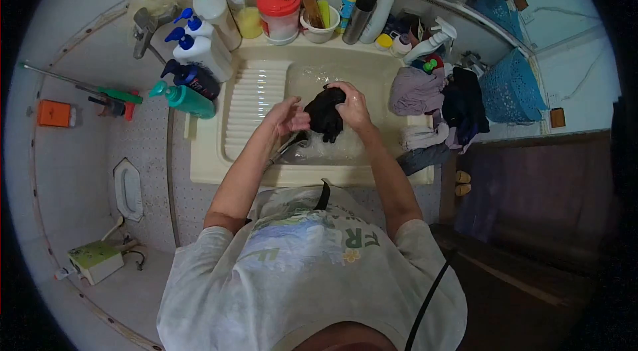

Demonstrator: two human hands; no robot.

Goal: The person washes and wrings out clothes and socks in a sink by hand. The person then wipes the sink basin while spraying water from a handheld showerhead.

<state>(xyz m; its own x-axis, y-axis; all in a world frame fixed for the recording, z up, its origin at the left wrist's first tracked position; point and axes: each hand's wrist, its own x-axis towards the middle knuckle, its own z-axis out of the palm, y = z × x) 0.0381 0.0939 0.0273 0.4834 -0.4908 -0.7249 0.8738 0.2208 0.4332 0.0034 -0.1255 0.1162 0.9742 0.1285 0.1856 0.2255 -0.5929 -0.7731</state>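
A wet, bunched black cloth garment (323,114) is held up over the water in the cream sink basin (372,75). My right hand (353,106) grips its upper right side, with thumb and fingers closed on the fabric. On the other side my left hand (286,117) has its fingers apart, close to the cloth's left edge; whether the fingertips touch it I cannot tell. Below that hand, a dark shower-type hose head (299,138) lies at the basin's left side. Water with some suds shows around the garment (323,114).
Left of the basin is a ribbed washboard (256,108). Pump bottles (199,59), a red-lidded container (278,12) and a white bowl of brushes (320,32) line the back ledge. Piled clothes (415,92) cover the right rim, beside a blue basket (512,88).
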